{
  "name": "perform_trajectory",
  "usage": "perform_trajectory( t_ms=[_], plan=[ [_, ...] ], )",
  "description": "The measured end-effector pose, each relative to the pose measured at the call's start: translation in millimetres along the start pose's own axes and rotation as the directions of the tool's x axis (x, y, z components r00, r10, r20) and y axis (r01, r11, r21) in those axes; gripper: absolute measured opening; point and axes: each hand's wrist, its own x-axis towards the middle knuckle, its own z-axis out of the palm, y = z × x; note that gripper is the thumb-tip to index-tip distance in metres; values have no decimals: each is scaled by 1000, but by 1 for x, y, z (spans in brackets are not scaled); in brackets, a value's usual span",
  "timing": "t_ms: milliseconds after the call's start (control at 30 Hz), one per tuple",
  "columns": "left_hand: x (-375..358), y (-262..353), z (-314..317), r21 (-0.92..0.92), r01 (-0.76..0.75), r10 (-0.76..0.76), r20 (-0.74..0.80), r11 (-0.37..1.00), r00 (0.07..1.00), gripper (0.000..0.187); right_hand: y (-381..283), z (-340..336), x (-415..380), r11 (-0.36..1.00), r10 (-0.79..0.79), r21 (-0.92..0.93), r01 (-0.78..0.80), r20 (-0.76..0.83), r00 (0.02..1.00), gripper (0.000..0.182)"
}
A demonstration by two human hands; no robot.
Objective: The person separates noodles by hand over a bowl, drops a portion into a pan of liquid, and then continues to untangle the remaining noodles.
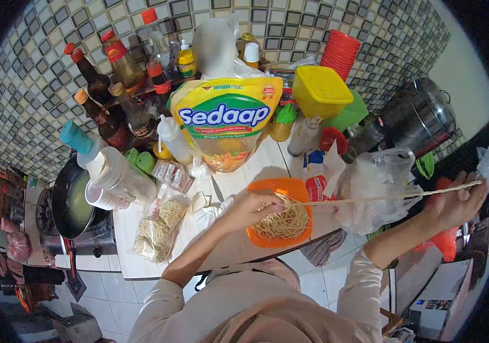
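A long, thin, pale strip (pixel 364 200) is stretched almost straight between my two hands. My left hand (pixel 254 209) is closed on its near end, over the rim of an orange bowl (pixel 250 236). Thin yellowish noodles (pixel 281 223) lie in that bowl, partly covered by my fingers. Far out to the right, my right hand (pixel 466 201) grips the other end near its fingertips. What the strip is made of I cannot make out. A clear bag of dried noodle cakes (pixel 161 228) rests left of my left forearm.
Behind the bowl stands a yellow Sedaap pouch (pixel 224 120). Sauce bottles (pixel 133 114) crowd the back left, and a wok (pixel 73 200) sits on the stove. Below the strip are a clear plastic bag (pixel 373 188) and the table's front edge (pixel 210 267). A knife (pixel 217 190) lies behind my left hand.
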Motion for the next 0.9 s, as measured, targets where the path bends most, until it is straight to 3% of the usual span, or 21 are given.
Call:
perform_trajectory(
  t_ms=[67,100,167,233,300,333,400,433,467,500,533,567,600,633,700,733,767,800,833,900],
  plan=[
    [0,-6,5,82,-43,43,1,996,999,16,-1,-9,23,995,-71,82,63,103,992,21],
    [-1,-9,8,86,-20,21,-3,996,1000,16,5,-25,42,992,-115,55,113,23,993,24],
    [-1,-16,12,88,1,-1,-5,996,1000,16,8,-35,61,994,-105,18,105,19,994,27],
    [-1,-23,15,184,-148,150,4,972,989,17,14,-52,83,995,-96,-19,96,14,995,30],
    [-2,-22,16,242,-140,140,18,960,990,18,22,-70,104,989,-146,17,146,188,971,37],
    [-3,-21,16,300,-131,128,28,945,991,19,13,-48,95,989,-146,18,145,189,971,37],
    [-6,-23,18,338,-114,105,44,934,993,20,-12,4,72,965,-126,246,94,119,985,39],
    [-7,-24,19,374,-99,82,62,922,995,20,-20,34,52,965,-127,246,94,119,985,39],
    [-8,-27,20,374,-100,83,62,922,995,20,-27,63,31,772,-278,-594,226,3,961,56],
    [-8,-30,21,434,-105,82,72,895,994,20,-31,78,22,18,-451,-998,64,49,891,77],
    [-9,-32,21,493,-110,81,80,863,993,19,-31,72,28,19,-450,-998,63,48,892,77],
    [-10,-33,22,494,-110,81,79,862,994,19,-29,60,37,168,-479,-896,411,290,829,71],
    [-10,-33,23,503,-137,130,49,854,990,18,-30,59,40,288,-542,-657,696,488,685,65],
    [-10,-32,23,511,-163,178,19,844,984,18,-32,61,44,289,-542,-656,697,488,684,65],
    [-10,-26,20,479,-170,203,-18,861,979,18,-38,74,53,728,-462,-400,557,315,829,56],
    [-10,-23,19,446,-178,226,-56,877,973,17,-38,74,58,729,-461,-399,557,315,829,56],
    [-11,-23,20,445,-177,225,-57,878,973,17,-38,72,65,624,-553,-509,592,248,796,49],
    [-13,-23,20,192,-79,102,-115,978,988,17,-39,76,67,509,-643,-616,601,191,741,43],
    [-14,-24,19,-78,22,-32,-136,997,990,16,-40,82,70,509,-644,-615,602,192,741,43],
    [-16,-18,13,-171,71,-91,-112,983,989,17,-42,98,70,811,-557,-148,566,100,824,36]
  ],
)
